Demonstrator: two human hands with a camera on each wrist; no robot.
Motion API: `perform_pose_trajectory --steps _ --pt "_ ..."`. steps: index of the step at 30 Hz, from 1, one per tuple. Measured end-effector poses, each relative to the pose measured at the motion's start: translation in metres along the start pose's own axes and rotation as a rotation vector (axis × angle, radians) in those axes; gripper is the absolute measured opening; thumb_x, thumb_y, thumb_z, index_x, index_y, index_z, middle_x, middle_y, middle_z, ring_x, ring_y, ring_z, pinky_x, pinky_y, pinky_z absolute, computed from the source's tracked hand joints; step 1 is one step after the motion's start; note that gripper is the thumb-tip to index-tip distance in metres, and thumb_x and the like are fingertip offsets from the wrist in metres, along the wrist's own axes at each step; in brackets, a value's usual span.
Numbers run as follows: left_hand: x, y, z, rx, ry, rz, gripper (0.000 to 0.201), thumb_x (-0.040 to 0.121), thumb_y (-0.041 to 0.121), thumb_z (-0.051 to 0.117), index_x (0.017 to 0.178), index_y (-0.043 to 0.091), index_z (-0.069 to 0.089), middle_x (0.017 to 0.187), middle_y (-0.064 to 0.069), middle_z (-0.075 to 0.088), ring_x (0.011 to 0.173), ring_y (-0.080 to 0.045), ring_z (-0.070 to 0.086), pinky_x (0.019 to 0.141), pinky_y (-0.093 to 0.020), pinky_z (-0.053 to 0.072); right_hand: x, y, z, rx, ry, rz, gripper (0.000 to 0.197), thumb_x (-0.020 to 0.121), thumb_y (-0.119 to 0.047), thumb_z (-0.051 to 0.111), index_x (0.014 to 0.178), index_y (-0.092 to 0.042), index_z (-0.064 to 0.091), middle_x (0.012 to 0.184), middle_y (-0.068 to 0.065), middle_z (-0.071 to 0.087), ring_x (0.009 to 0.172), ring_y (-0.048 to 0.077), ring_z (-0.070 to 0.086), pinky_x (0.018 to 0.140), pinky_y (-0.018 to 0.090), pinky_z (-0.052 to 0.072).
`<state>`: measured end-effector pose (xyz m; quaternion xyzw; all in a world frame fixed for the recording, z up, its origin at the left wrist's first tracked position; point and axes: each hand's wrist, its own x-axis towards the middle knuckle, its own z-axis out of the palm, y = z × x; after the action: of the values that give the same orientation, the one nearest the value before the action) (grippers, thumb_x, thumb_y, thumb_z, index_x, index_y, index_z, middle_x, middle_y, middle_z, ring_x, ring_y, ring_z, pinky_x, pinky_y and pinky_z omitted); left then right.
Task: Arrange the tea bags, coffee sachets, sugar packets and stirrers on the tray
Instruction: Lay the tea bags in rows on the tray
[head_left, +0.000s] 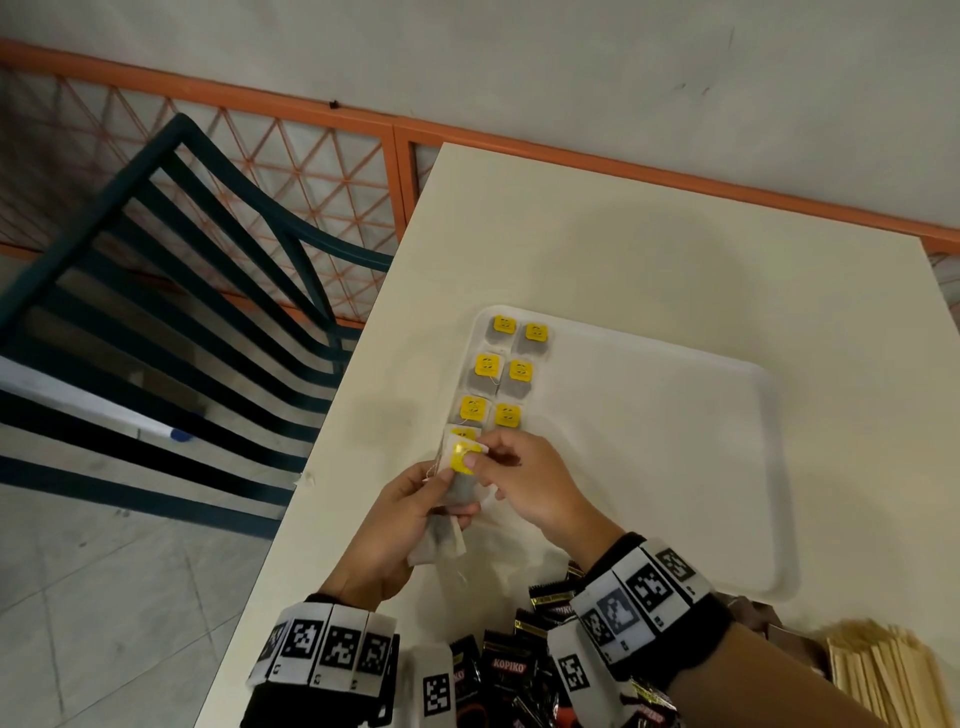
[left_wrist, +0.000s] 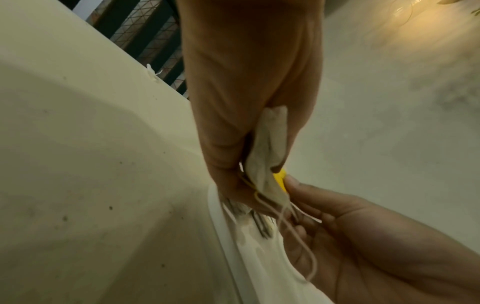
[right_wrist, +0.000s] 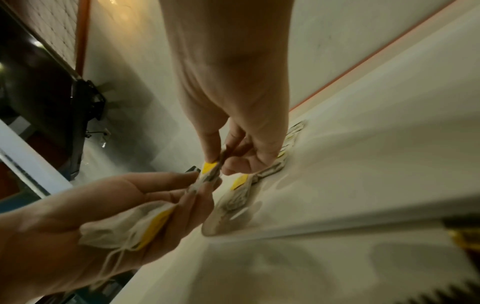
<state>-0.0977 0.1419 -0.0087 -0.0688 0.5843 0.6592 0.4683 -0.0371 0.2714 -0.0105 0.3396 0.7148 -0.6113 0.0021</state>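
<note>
A white tray (head_left: 675, 467) lies on the cream table (head_left: 597, 249). Several tea bags (head_left: 506, 371) with yellow tags lie in two columns along its left side. My left hand (head_left: 410, 519) grips a small bunch of tea bags (head_left: 441, 540) over the tray's near left corner; the same bunch (right_wrist: 122, 226) shows in the right wrist view. My right hand (head_left: 524, 478) pinches the yellow tag (head_left: 464, 457) of the top bag of that bunch. Loose strings (left_wrist: 298, 236) hang from the bunch.
Black coffee sachets (head_left: 506, 670) lie heaped at the table's near edge between my wrists. Wooden stirrers (head_left: 888, 675) lie at the near right, with brown packets (head_left: 779, 629) beside them. A dark green slatted chair (head_left: 171, 312) stands left of the table.
</note>
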Motion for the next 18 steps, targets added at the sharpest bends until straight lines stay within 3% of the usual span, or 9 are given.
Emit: perform_pose_trajectory --steps 4,7,11,14,18 --pt "-0.001 0.002 -0.002 -0.085 0.049 -0.011 0.016 0.094 0.004 0.045 0.102 0.002 0.059 0.068 -0.011 0.066 0.066 -0.026 0.064 0.057 -0.027 0.057 0.003 0.009 -0.015 0.02 0.082 0.057 0.006 0.083 -0.013 0.066 0.087 -0.012 0.063 0.069 0.003 0.061 0.06 0.014 0.055 0.054 0.019 0.042" --pt "-0.001 0.004 -0.006 -0.13 0.077 -0.009 0.016 0.094 0.001 0.044 0.099 0.002 0.059 0.068 -0.01 0.067 0.057 -0.021 0.067 0.054 -0.026 0.057 0.007 0.016 -0.023 -0.02 0.141 0.07 0.015 0.08 -0.013 0.07 0.079 -0.019 0.056 0.072 0.005 0.062 0.057 0.011 0.055 0.055 0.018 0.042" --pt "-0.001 0.005 -0.008 -0.149 0.095 0.003 0.016 0.094 0.0 0.044 0.096 0.004 0.059 0.079 -0.015 0.064 0.057 -0.019 0.067 0.057 -0.026 0.058 0.013 0.021 -0.022 -0.104 0.185 0.057 0.02 0.077 -0.013 0.073 0.08 -0.017 0.054 0.076 0.01 0.062 0.059 0.012 0.054 0.056 0.018 0.041" --pt "-0.001 0.005 -0.008 -0.168 0.109 0.016 0.016 0.093 0.0 0.045 0.095 0.005 0.059 0.079 -0.015 0.063 0.056 -0.016 0.068 0.057 -0.025 0.058 0.016 0.021 -0.019 -0.168 0.229 0.016 0.02 0.077 -0.012 0.073 0.083 -0.013 0.054 0.071 0.006 0.059 0.06 0.01 0.051 0.053 0.008 0.038" --pt "-0.002 0.008 -0.007 -0.191 0.105 0.051 0.017 0.092 -0.002 0.045 0.096 0.006 0.059 0.082 -0.014 0.063 0.06 -0.013 0.069 0.056 -0.022 0.057 0.015 0.02 -0.018 -0.222 0.28 -0.032 0.022 0.078 -0.012 0.072 0.091 -0.007 0.055 0.067 0.002 0.055 0.062 0.011 0.051 0.054 0.003 0.038"
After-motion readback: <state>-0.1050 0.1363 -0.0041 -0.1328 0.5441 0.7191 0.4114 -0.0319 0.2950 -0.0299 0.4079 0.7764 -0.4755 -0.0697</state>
